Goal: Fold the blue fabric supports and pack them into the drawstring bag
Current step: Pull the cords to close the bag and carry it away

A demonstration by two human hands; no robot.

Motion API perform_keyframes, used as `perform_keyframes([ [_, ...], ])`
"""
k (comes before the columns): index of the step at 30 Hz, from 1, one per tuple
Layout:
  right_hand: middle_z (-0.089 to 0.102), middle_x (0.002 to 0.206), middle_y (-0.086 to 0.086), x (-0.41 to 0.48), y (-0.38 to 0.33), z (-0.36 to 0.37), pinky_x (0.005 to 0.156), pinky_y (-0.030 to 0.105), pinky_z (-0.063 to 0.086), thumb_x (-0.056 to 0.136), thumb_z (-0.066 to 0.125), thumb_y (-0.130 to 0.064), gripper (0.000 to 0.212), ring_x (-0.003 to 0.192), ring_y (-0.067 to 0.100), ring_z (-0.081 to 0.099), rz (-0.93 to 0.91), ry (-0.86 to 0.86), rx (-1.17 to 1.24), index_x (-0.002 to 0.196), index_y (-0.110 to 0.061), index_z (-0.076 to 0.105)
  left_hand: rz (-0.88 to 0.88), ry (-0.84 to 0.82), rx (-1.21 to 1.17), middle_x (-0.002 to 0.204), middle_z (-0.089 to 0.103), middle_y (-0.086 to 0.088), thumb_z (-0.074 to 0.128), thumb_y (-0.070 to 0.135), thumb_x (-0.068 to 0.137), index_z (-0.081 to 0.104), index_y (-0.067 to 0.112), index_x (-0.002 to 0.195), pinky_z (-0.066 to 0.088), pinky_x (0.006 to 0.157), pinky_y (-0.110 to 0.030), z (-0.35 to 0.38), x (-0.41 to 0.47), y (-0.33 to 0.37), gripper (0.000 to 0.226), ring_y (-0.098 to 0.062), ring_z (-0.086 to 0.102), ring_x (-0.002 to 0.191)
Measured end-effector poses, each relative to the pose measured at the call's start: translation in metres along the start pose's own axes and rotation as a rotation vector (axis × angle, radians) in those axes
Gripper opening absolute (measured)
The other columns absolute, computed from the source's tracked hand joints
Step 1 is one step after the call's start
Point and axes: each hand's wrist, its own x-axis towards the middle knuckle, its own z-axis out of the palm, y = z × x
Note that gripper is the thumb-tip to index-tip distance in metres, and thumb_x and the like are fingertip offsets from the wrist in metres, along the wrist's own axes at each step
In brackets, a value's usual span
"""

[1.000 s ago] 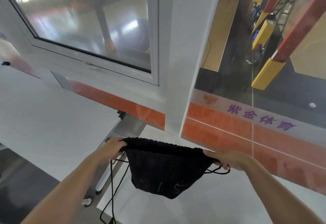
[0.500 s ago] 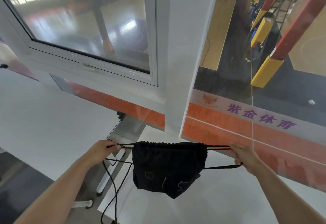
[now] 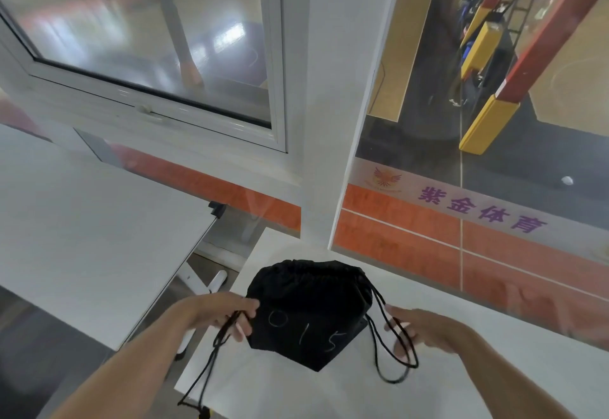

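The black drawstring bag [image 3: 306, 310], marked 015 in white, rests bulging on the white table [image 3: 329, 392] with its mouth cinched tight at the far side. My left hand [image 3: 217, 313] pinches the left drawstring [image 3: 211, 362] beside the bag, and the cord trails down past the table's front edge. To the right of the bag, my right hand [image 3: 418, 329] has its fingers loosely spread, with the right cord loop [image 3: 395, 375] lying across them. No blue fabric is in view.
A second white table [image 3: 82, 237] stands to the left, across a narrow gap with white frame legs [image 3: 197, 283]. A glass wall with an orange stripe [image 3: 428, 254] and a white pillar [image 3: 316, 122] runs close behind the table.
The bag was held up and stretched between both hands by its cords. Now its mouth is drawn shut and it lies on the table, with both hands lowered and closer in beside it.
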Motion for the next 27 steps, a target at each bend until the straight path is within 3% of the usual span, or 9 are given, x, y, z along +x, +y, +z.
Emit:
perform_keyframes([
  [4,0.077,0.082,0.011,0.026,-0.03,0.017,0.101,0.046,0.032,0.095,0.048,-0.065,0.057,0.086,0.025,0.074,-0.146,0.22,0.244,0.117,-0.015,0.061,0.168,0.246,-0.087,0.085,0.074,-0.009,0.057,0.05,0.096,0.065,0.009,0.113,0.051,0.083,-0.032,0.015,0.027,0.029,0.045,-0.018,0.066,0.073],
  [8,0.06,0.061,0.007,0.041,-0.052,0.025,0.072,0.034,0.05,0.097,0.057,-0.051,0.058,0.059,0.024,0.058,-0.187,0.372,0.409,0.106,0.006,0.066,0.234,0.459,-0.012,0.066,0.047,0.0,0.053,0.051,0.097,0.068,0.014,0.086,0.047,0.065,-0.031,0.021,0.031,0.054,0.041,-0.014,0.044,0.058],
  [10,0.065,0.066,0.011,0.04,-0.059,0.025,0.067,0.031,0.055,0.095,0.056,-0.056,0.058,0.063,0.025,0.065,-0.151,0.3,0.459,0.096,0.0,0.067,0.296,0.348,0.018,0.063,0.041,-0.004,0.052,0.047,0.099,0.064,0.014,0.078,0.043,0.067,-0.027,0.018,0.016,0.062,0.041,-0.016,0.04,0.056],
  [13,0.075,0.083,0.016,0.041,-0.065,0.02,0.067,0.031,0.055,0.091,0.053,-0.069,0.065,0.078,0.03,0.075,-0.087,0.208,0.503,0.087,-0.006,0.07,0.369,-0.033,-0.029,0.066,0.032,-0.013,0.052,0.037,0.103,0.062,0.012,0.079,0.048,0.077,-0.027,0.002,-0.008,0.06,0.036,-0.021,0.039,0.063],
  [15,0.07,0.075,0.01,0.044,-0.071,0.02,0.062,0.027,0.053,0.09,0.054,-0.069,0.063,0.068,0.025,0.07,-0.067,0.12,0.517,0.082,-0.008,0.066,0.353,-0.177,-0.089,0.064,0.031,-0.01,0.054,0.031,0.103,0.063,0.01,0.078,0.048,0.081,-0.034,-0.012,-0.016,0.05,0.034,-0.02,0.038,0.062],
  [17,0.053,0.06,0.004,0.049,-0.076,0.023,0.051,0.025,0.044,0.092,0.058,-0.062,0.053,0.051,0.018,0.05,-0.087,0.055,0.48,0.081,-0.01,0.059,0.326,-0.164,-0.102,0.062,0.031,-0.006,0.055,0.03,0.103,0.063,0.011,0.076,0.044,0.074,-0.033,-0.022,-0.018,0.038,0.034,-0.02,0.033,0.061],
  [20,0.025,0.058,-0.001,0.059,-0.076,0.02,0.049,0.027,0.024,0.096,0.062,-0.046,0.042,0.05,0.015,0.022,-0.227,0.003,0.427,0.077,-0.011,0.052,0.283,-0.01,-0.053,0.062,0.023,-0.005,0.054,0.036,0.103,0.06,0.015,0.073,0.033,0.063,-0.027,-0.031,-0.021,0.02,0.036,-0.023,0.021,0.063],
  [24,0.024,0.06,-0.002,0.052,-0.065,0.0,0.05,0.026,0.022,0.096,0.065,-0.037,0.039,0.054,0.014,0.02,-0.321,0.078,0.401,0.074,-0.01,0.05,0.258,0.179,-0.114,0.072,0.017,-0.008,0.055,0.039,0.102,0.053,0.022,0.064,0.023,0.058,-0.026,-0.052,-0.021,-0.017,0.041,-0.019,0.016,0.063],
  [27,0.021,0.062,-0.001,0.041,-0.054,-0.013,0.051,0.027,0.021,0.094,0.066,-0.039,0.041,0.054,0.014,0.02,-0.353,0.11,0.338,0.072,-0.012,0.047,0.195,0.21,-0.149,0.069,0.025,-0.003,0.06,0.044,0.097,0.054,0.022,0.069,0.027,0.058,-0.026,-0.066,-0.021,-0.05,0.036,-0.017,0.021,0.061],
])
